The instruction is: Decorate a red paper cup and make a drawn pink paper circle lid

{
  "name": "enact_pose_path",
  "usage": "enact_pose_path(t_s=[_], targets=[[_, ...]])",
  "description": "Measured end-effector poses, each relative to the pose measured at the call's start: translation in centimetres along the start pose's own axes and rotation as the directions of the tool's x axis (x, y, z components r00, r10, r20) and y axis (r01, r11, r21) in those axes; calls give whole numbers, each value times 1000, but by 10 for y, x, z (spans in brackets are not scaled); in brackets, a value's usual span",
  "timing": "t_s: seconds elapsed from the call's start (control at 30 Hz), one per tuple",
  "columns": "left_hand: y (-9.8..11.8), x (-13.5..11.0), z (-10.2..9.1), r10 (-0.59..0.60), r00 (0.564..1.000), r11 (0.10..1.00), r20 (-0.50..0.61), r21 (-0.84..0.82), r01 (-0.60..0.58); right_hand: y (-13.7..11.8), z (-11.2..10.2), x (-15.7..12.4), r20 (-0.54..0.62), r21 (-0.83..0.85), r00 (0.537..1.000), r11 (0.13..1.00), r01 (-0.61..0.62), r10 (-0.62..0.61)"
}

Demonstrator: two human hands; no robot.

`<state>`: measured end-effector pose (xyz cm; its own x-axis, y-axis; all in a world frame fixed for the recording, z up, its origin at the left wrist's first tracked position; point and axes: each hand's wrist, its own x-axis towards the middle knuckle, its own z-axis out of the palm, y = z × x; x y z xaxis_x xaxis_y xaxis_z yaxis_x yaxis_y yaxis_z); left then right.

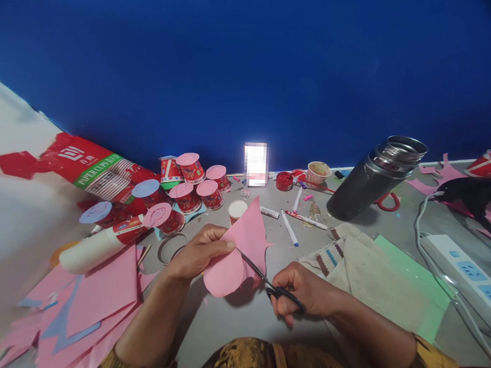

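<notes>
Nearest, the right hand (295, 290) has its fingers hooked through the handles of black-handled scissors (282, 293), whose blades slant up-left against a sheet of pink paper (246, 234). The left hand (202, 251) pinches that sheet between thumb and fingers, above the grey counter (218, 326). More pink sheets (104, 302) lie to the left. Just beyond, a paper cup (238, 207) stands partly hidden, with markers (289, 227) right of it. Farther off, upturned red cups (188, 200) cluster left; a dark thermos flask (363, 181) stands right.

- Bright screen (256, 165): pixelated, content unreadable.
- White cup (238, 207): base hidden behind pink paper (254, 228).
- Left hand (204, 251): some fingers hidden.
- Power strip (441, 251): cut by picture's right edge.
</notes>
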<state>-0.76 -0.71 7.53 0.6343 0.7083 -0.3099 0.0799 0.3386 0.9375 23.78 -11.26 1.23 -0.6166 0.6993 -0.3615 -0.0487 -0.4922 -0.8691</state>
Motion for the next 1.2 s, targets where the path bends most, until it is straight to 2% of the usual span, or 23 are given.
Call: enact_pose_path(t_s=[0.2,0.37,0.57,0.9,1.2], targets=[[-3,1,-1,-4,1000,1000,-9,-5,4,0,0,0,1,-6,1000,1000,0,0],[0,-1,-2,16,1000,1000,-17,-19,-17,0,1,1,-43,-34,998,999,40,-41],[2,-6,-5,84,991,990,-105,120,-71,1,2,4,-110,-55,991,996,72,-77],[4,-9,6,85,976,982,-201,182,-48,3,3,6,-134,-53,987,996,77,-83],[6,-11,9,40,985,983,-170,182,-9,4,4,6,-136,-19,989,998,52,-54]])
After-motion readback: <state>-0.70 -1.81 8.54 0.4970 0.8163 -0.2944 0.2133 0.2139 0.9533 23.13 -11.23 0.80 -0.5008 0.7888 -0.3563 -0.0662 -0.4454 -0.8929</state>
